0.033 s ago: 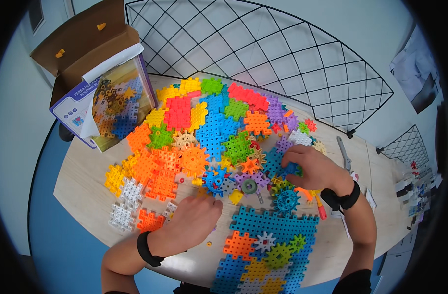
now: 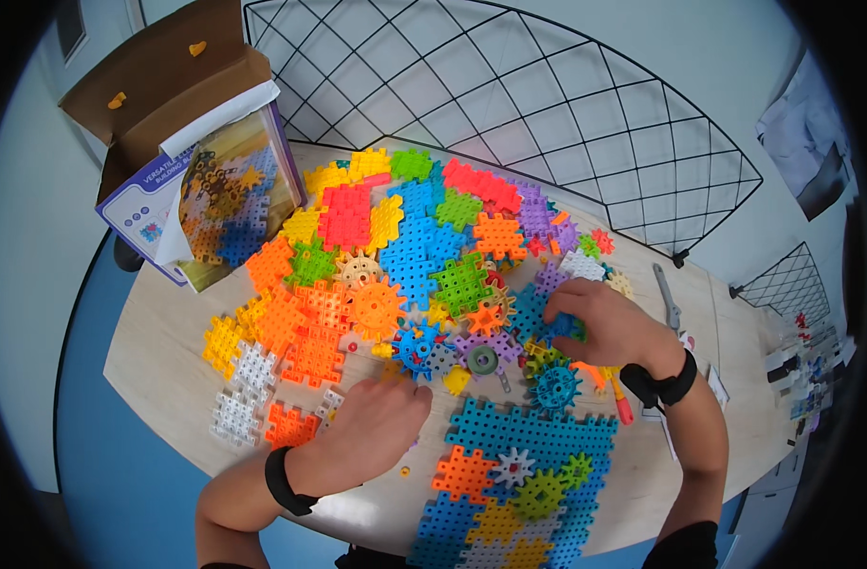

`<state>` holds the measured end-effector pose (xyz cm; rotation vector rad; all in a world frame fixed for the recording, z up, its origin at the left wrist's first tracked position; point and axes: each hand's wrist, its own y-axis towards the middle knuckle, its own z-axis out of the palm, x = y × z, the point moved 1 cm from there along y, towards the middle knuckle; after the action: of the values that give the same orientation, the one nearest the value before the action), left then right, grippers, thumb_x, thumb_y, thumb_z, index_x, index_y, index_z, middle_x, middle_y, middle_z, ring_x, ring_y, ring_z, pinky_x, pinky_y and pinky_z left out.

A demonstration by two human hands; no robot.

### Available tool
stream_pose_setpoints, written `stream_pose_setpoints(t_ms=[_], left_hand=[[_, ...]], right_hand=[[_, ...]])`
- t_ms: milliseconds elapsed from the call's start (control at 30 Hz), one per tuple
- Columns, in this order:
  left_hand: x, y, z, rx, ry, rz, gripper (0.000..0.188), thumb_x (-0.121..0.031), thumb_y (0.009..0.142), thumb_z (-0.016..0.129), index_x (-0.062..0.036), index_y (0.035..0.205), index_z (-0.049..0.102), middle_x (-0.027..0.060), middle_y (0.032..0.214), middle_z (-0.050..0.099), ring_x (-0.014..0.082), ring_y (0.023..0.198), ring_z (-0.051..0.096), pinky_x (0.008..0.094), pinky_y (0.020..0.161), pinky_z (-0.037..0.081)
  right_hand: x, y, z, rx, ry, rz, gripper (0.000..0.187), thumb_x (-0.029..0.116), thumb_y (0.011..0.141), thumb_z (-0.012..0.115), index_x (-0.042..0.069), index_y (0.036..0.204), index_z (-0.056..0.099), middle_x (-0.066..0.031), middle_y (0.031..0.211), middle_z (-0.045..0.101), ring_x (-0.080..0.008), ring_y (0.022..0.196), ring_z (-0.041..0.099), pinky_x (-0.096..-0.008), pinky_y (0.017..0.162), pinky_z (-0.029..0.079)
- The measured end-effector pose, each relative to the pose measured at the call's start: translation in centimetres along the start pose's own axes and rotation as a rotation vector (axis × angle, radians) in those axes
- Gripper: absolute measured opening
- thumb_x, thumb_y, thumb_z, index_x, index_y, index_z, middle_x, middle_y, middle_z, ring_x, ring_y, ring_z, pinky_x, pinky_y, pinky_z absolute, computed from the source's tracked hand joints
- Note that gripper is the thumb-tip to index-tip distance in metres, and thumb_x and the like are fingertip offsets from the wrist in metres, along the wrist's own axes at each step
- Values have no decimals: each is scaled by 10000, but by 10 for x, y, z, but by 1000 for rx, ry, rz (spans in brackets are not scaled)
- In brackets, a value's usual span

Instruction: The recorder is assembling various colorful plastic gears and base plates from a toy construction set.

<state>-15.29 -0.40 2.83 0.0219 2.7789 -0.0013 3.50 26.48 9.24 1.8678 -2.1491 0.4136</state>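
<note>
Cardboard box (image 2: 182,142), open-lidded with a brown flap, purple-and-white sides and a picture front, stands at the far left corner of the wooden table (image 2: 158,379). Bright plastic tiles and gears spread across the middle. Right hand (image 2: 604,327) pinches a blue tile (image 2: 547,322) at the right edge of the pile, fingers closed on it. Left hand (image 2: 377,431) rests palm down, fingers curled, just below a blue gear (image 2: 417,346); whether it holds anything cannot be told. Assembled blue baseplate (image 2: 538,446) lies between the wrists.

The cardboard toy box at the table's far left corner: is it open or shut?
Open. The purple-sided cardboard toy box has its brown lid flap raised, and a white inner flap shows at the top.
</note>
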Motion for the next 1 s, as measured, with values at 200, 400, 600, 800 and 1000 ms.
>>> stream_pose_setpoints(t_ms=[200, 400, 600, 800, 1000], left_hand=[[-2, -1, -2, 24, 23, 1, 72, -85, 857, 631, -18, 880, 618, 135, 846, 632, 332, 844, 675, 457, 716, 543], [-4, 2, -1, 16, 46, -2, 88, -108, 872, 637, -24, 850, 623, 125, 844, 629, 320, 853, 673, 448, 720, 544], [-5, 3, -4, 59, 56, -25, 74, -104, 859, 659, -36, 865, 632, 109, 854, 636, 304, 844, 679, 435, 716, 543], [-9, 3, -7, 100, 40, -49, 82, -82, 846, 653, -30, 906, 633, 103, 887, 649, 287, 861, 675, 414, 725, 533], [-11, 4, -8, 67, 73, -62, 88, -129, 877, 669, -47, 880, 635, 83, 852, 644, 268, 837, 669, 404, 687, 519]], right_hand=[[-3, 22, 4, -114, -16, 62, 256, 112, 842, 726, 62, 1085, 660, -146, 1076, 671, -367, 1034, 646, -461, 864, 543], [-16, 78, 13, -257, -212, -47, 449, 89, 882, 699, 87, 1318, 590, -193, 1364, 580, -382, 1231, 580, -448, 1017, 503], [-42, 113, 17, -71, -257, -58, 351, 51, 858, 666, 103, 1204, 627, -173, 1305, 590, -371, 1227, 581, -461, 985, 518], [-43, 86, 15, -105, -195, -40, 189, 50, 822, 677, 85, 1007, 661, -125, 1181, 606, -344, 1134, 613, -446, 895, 534], [-33, 76, 5, 6, -124, 54, 92, 137, 838, 705, 68, 894, 683, -132, 1031, 638, -338, 1016, 650, -449, 849, 536]])
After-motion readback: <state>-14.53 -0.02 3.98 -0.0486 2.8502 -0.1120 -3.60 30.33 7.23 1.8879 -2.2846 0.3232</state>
